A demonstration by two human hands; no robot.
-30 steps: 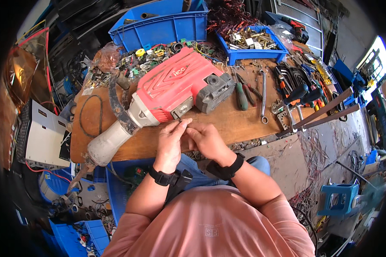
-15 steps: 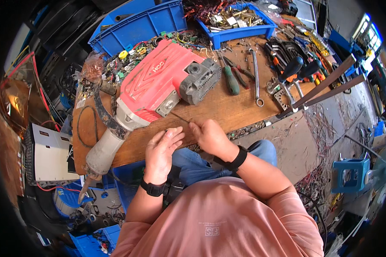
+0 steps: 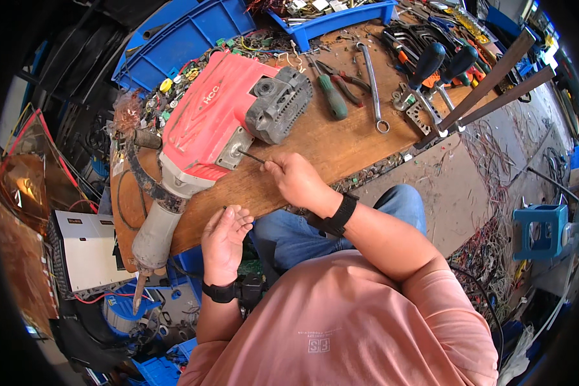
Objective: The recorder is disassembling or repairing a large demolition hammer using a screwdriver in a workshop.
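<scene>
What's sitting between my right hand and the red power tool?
In the head view, a thin dark rod runs from your right hand to the metal plate on the red power tool, with wooden bench beneath.

Lettered in white capitals on the red power tool (image 3: 194, 125), upper left of centre. Printed upside down, in pale boxed letters with small lines above, on the pink shirt (image 3: 373, 309), bottom centre. Labelled in dark patches, too small to read, on the white case (image 3: 87, 254), left. Marked in yellow on the blue tub (image 3: 125, 311), lower left.
</scene>
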